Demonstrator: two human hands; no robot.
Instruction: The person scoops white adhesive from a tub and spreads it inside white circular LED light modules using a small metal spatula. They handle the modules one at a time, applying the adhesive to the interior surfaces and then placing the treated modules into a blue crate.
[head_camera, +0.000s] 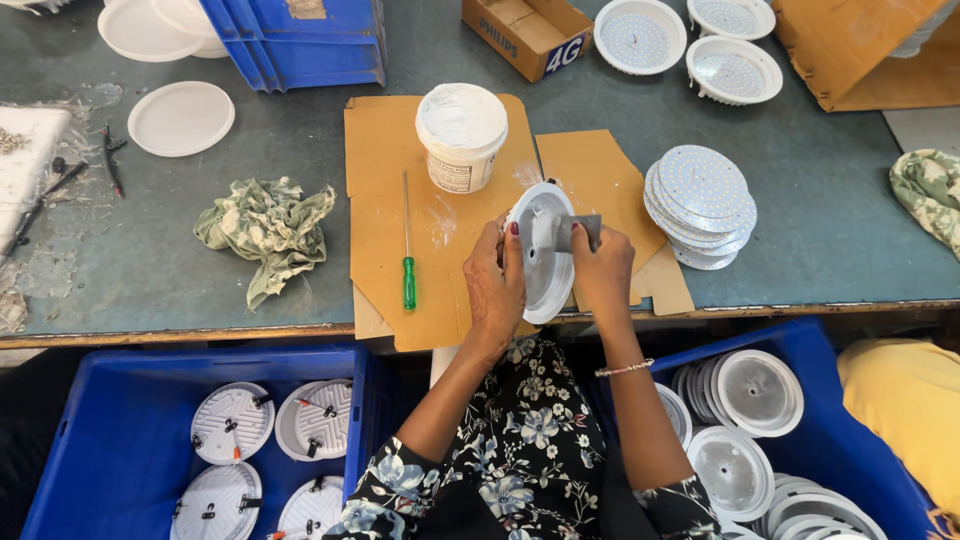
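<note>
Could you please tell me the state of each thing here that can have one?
Housing: tilted, held by left hand.
Spreader: in right hand, on the housing.
Tub: open, full of white paste.
Screwdriver: lying flat on cardboard.
Rag: crumpled.
Discs: stacked, fanned.

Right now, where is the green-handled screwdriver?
In the head view, the green-handled screwdriver lies on the cardboard sheet, to the left of the left hand and below-left of the white tub.
</note>
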